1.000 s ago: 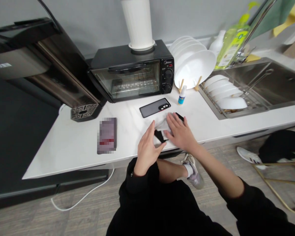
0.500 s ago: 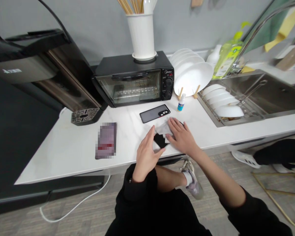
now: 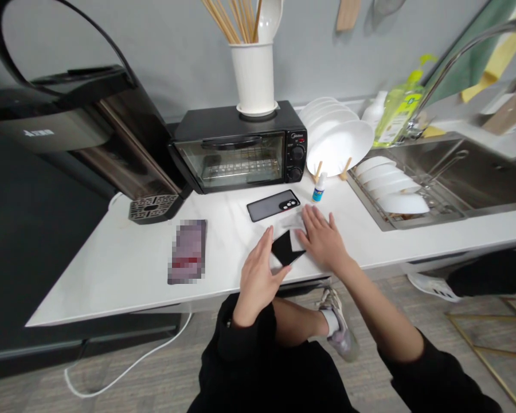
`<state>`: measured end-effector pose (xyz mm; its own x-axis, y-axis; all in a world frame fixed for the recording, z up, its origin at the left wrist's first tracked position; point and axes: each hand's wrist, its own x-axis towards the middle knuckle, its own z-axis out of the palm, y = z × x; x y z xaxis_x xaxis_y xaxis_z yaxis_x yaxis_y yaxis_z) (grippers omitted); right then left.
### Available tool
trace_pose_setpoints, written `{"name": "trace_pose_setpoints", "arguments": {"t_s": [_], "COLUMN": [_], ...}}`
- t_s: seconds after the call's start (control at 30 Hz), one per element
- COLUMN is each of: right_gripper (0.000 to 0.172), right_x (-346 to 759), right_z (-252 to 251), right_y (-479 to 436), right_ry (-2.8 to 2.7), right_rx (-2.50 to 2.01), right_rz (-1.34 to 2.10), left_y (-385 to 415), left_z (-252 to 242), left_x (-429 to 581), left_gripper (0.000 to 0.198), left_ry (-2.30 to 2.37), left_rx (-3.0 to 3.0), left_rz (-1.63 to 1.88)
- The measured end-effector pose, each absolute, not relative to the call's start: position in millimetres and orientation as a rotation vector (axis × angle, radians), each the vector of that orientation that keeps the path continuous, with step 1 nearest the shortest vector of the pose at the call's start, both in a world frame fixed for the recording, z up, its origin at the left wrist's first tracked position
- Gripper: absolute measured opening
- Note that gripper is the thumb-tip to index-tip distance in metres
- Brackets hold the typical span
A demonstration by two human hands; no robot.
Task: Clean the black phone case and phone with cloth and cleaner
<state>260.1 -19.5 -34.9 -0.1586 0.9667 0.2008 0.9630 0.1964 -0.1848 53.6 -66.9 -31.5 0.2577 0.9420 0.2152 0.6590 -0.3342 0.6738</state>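
A phone [image 3: 285, 246] with a black screen lies near the front edge of the white counter. My left hand [image 3: 260, 275] is curved about its left side, thumb at the near corner and fingers at the far one. Flat over the phone's right part lies my right hand [image 3: 324, 238], its fingers stretched out. Thin white tissue [image 3: 293, 220] shows beside and under the right fingers; the rest of it is hidden. Just behind sits a dark-rimmed translucent phone case [image 3: 269, 207]. A small spray bottle [image 3: 319, 188] with a blue label stands upright beyond my right hand.
A blurred-out phone-like item [image 3: 188, 252] lies on the left. Behind are a black water dispenser [image 3: 155, 178], a toaster oven [image 3: 241, 160] and white plates [image 3: 341, 143] in a rack. The sink [image 3: 490, 172] with stacked bowls [image 3: 391, 183] is to the right.
My right hand and the tissue have slid a little to the right, so more of the black screen shows. My left hand keeps its place at the phone. The view has tilted slightly up.
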Motion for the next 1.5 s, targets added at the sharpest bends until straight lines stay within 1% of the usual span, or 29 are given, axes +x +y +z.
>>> {"name": "trace_pose_setpoints", "arguments": {"t_s": [0.03, 0.1, 0.2, 0.27, 0.3, 0.4, 0.47, 0.5, 0.57, 0.63, 0.67, 0.7, 0.77, 0.83, 0.87, 0.9, 1.03, 1.07, 1.2, 1.23, 1.27, 1.37, 1.4, 1.43, 1.5], "right_gripper": [0.069, 0.069, 0.064, 0.064, 0.065, 0.067, 0.067, 0.066, 0.063, 0.061, 0.061, 0.061, 0.062, 0.066, 0.068, 0.068, 0.062, 0.061, 0.064, 0.064, 0.063, 0.059, 0.059, 0.060, 0.064], "right_x": [259.6, 249.4, 233.0, 236.6, 242.8, 260.3, 257.2, 251.0, 236.9, 232.2, 235.4, 241.8, 257.2, 264.6, 262.9, 258.2, 239.3, 240.9, 259.6, 260.9, 260.1, 253.4, 253.2, 254.5, 258.7], "right_z": [-34.9, -35.2, -36.0, -36.4, -36.3, -34.9, -34.5, -34.8, -36.7, -39.3, -40.5, -41.4, -42.0, -41.3, -40.9, -40.5, -41.5, -42.2, -44.3, -44.5, -44.4, -42.3, -41.2, -40.1, -38.9], "right_y": [-14.1, -14.3, -33.4, -41.8, -41.7, -30.4, -27.2, -29.5, -39.1, -46.6, -46.7, -43.9, -33.3, -25.0, -24.6, -26.8, -42.0, -41.9, -31.4, -31.7, -34.0, -45.1, -46.3, -45.2, -37.8], "right_ry": [-2.134, -2.136, -2.398, -2.503, -2.495, -2.248, -2.143, -2.184, -2.378, -2.512, -2.513, -2.471, -2.289, -2.102, -2.081, -2.127, -2.471, -2.469, -2.102, -2.062, -2.102, -2.427, -2.483, -2.483, -2.343], "right_rx": [-1.903, -1.893, -1.568, -1.409, -1.418, -1.759, -1.872, -1.820, -1.553, -1.317, -1.298, -1.352, -1.603, -1.834, -1.864, -1.819, -1.329, -1.327, -1.765, -1.791, -1.740, -1.342, -1.272, -1.291, -1.523], "right_rz": [-0.005, -0.011, 0.058, 0.105, 0.111, 0.032, -0.017, -0.012, 0.047, 0.106, 0.112, 0.097, 0.023, -0.041, -0.050, -0.041, 0.038, 0.037, -0.088, -0.106, -0.098, 0.019, 0.053, 0.067, 0.032], "left_y": [-66.9, -67.0, -67.6, -67.5, -67.3, -66.4, -66.1, -66.2, -66.5, -66.8, -67.0, -67.0, -67.0, -66.9, -66.9, -66.9, -66.7, -66.6, -65.7, -65.5, -65.5, -65.5, -65.6, -65.6, -65.5], "left_z": [-30.7, -30.5, -32.2, -33.2, -33.4, -33.1, -33.2, -33.5, -34.3, -34.6, -34.3, -33.8, -32.4, -31.6, -31.6, -31.9, -34.7, -35.2, -34.3, -33.6, -32.9, -31.8, -31.7, -31.8, -32.4], "left_x": [53.7, 53.7, 53.4, 53.3, 53.4, 54.0, 54.2, 54.2, 53.8, 53.3, 53.1, 53.1, 53.3, 53.4, 53.4, 53.2, 52.0, 51.8, 52.4, 52.6, 52.8, 53.1, 53.1, 53.0, 52.8], "left_gripper": [0.102, 0.101, 0.095, 0.094, 0.095, 0.102, 0.103, 0.100, 0.094, 0.095, 0.097, 0.100, 0.104, 0.104, 0.103, 0.103, 0.097, 0.097, 0.103, 0.103, 0.103, 0.098, 0.097, 0.097, 0.102], "left_ry": [1.452, 1.450, 1.435, 1.431, 1.436, 1.459, 1.467, 1.468, 1.466, 1.461, 1.461, 1.465, 1.477, 1.480, 1.477, 1.471, 1.454, 1.458, 1.490, 1.488, 1.483, 1.465, 1.463, 1.463, 1.466], "left_rx": [2.081, 2.086, 2.119, 2.128, 2.118, 2.075, 2.066, 2.068, 2.080, 2.089, 2.083, 2.069, 2.035, 2.020, 2.019, 2.024, 2.057, 2.059, 2.031, 2.025, 2.024, 2.028, 2.026, 2.020, 2.001], "left_rz": [0.837, 0.846, 0.870, 0.867, 0.859, 0.846, 0.856, 0.861, 0.870, 0.864, 0.852, 0.840, 0.828, 0.832, 0.837, 0.841, 0.855, 0.853, 0.825, 0.825, 0.828, 0.838, 0.836, 0.832, 0.825]}}
